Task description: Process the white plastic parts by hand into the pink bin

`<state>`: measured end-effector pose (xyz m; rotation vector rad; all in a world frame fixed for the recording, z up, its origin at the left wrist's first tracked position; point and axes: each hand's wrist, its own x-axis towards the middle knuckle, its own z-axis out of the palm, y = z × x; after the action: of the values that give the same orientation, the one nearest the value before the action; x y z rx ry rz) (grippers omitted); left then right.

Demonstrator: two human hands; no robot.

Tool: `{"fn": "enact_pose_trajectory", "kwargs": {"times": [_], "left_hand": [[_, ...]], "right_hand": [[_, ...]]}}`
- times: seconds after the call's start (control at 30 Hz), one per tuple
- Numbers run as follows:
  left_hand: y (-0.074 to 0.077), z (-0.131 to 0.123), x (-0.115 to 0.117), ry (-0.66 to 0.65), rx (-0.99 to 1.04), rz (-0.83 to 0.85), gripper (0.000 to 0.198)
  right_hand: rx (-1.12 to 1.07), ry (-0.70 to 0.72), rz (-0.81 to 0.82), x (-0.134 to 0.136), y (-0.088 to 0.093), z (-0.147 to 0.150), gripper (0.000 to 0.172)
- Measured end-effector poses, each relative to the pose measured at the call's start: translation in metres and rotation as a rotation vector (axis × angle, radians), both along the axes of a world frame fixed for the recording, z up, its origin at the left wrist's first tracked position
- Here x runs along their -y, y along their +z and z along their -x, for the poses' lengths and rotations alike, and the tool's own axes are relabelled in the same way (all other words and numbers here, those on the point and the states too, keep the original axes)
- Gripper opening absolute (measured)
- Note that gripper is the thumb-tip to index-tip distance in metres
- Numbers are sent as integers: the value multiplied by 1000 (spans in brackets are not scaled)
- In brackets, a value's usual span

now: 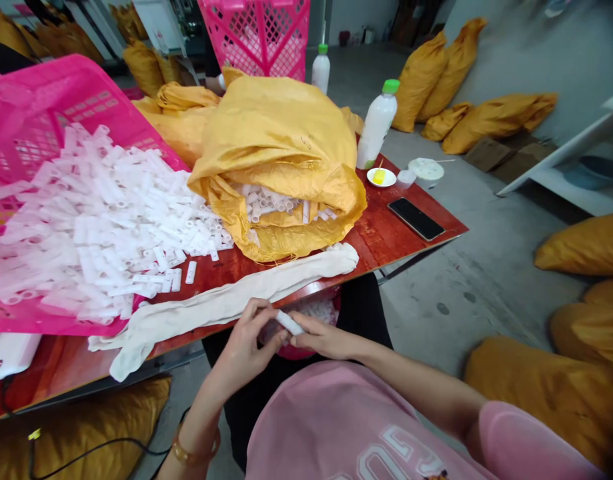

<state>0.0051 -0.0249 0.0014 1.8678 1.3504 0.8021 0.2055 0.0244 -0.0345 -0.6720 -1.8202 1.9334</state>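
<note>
Between my two hands, over my lap, is a short white plastic tube (pixel 289 323). My left hand (pixel 250 345) pinches its left end with curled fingers. At the other end, the thumb and fingers of my right hand (pixel 327 339) are closed on it. Below them a pink container (pixel 297 353) on my lap is partly hidden, with white pieces (pixel 320 308) inside. Many similar tubes (pixel 121 213) spill from a tilted pink basket (pixel 81 80) onto the red table (pixel 369 233). More tubes show in the mouth of a yellow woven sack (pixel 281 127).
A white cloth strip (pixel 226 297) lies along the table's near edge. To the right are a phone (pixel 416 218), a small dish (pixel 381 177) and a green-capped bottle (pixel 379 127). Full yellow sacks (pixel 541 387) stand on the floor. A cable (pixel 111 441) hangs at lower left.
</note>
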Motion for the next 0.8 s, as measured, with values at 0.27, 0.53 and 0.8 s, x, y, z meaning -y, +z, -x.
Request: {"fn": "enact_pose_trajectory", "kwargs": {"times": [0.27,0.53,0.8], "left_hand": [[-21,83,-54,438,-229,-28,27],[-43,154,-121,761,-330,-66,38],[-17,118,-47,752,-217,-67,37]], "right_hand": [[563,12,-523,-10,-30,-15,41],[523,-169,-670,-124,37,14,23],[746,-452,-700,-236,45,116,34]]}}
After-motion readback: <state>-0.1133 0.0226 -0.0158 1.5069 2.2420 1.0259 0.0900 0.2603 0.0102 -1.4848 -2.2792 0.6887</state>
